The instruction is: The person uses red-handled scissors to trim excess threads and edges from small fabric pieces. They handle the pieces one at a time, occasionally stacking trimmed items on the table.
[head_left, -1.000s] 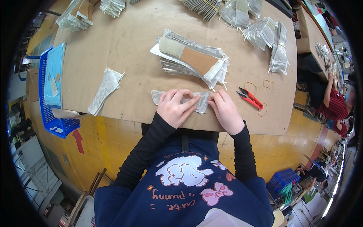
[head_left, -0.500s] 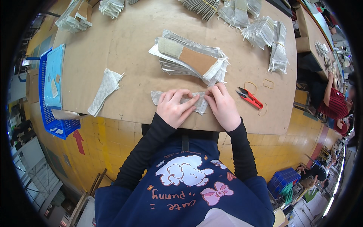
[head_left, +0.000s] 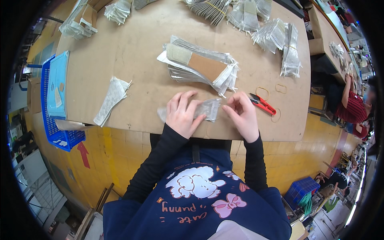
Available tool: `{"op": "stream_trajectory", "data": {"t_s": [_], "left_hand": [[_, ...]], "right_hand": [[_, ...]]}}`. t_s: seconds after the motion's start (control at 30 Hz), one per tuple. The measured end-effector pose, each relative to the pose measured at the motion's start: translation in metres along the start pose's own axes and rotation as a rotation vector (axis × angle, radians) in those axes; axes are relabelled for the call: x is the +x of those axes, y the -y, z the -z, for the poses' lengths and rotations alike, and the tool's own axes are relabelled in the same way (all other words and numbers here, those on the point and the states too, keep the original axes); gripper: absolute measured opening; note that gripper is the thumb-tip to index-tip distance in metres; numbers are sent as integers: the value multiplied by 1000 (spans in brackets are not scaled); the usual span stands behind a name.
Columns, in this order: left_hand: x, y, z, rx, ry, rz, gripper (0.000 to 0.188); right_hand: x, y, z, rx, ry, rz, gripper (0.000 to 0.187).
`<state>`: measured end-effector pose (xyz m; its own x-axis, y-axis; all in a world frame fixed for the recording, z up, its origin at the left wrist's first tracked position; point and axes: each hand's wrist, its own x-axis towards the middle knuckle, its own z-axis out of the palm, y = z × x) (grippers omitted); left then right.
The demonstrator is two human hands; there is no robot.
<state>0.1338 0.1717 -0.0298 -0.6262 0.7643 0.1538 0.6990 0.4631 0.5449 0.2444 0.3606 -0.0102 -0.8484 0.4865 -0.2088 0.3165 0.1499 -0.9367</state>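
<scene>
On the near part of the table lies a thin grey fabric piece (head_left: 210,109), flared at its right end with a pale edge. My left hand (head_left: 182,114) rests over its middle with the fingers bent and spread, the thumb and forefinger apart on the cloth. Just right of the flared end is my right hand (head_left: 242,116), raised a little, its fingers curled and the thumb apart from them; nothing shows between them. Beyond both hands sits a stack of similar grey pieces (head_left: 186,76), topped by a piece with a brown panel (head_left: 206,66).
Red-handled thread snips (head_left: 264,105) lie right of my right hand, among rubber bands (head_left: 281,88). A single grey piece (head_left: 112,100) is at the left. Banded bundles (head_left: 272,35) line the far side. A blue basket (head_left: 64,138) stands off the left edge. A person in striped red (head_left: 354,100) works at the right.
My right hand has come away from the flared end of the fabric piece and moved right, its pinch loosened. My left hand stays on the piece, with its forefinger drawn back from the thumb.
</scene>
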Motion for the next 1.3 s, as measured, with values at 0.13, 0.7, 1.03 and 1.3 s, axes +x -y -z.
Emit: {"op": "stream_trajectory", "data": {"t_s": [0.13,0.7,1.03,1.3], "left_hand": [[0,-5,6,-156,232,163,46],[0,-41,54,-637,-15,46,56],[-3,-40,49,-576,-171,-102,61],[-5,-46,62,-726,-61,64,74]], "right_hand": [[-32,8,-11,-215,-46,296,14],[-37,47,-16,-439,-70,651,22],[-39,56,-15,-398,-57,654,19],[-41,65,-6,-298,-86,602,19]]}}
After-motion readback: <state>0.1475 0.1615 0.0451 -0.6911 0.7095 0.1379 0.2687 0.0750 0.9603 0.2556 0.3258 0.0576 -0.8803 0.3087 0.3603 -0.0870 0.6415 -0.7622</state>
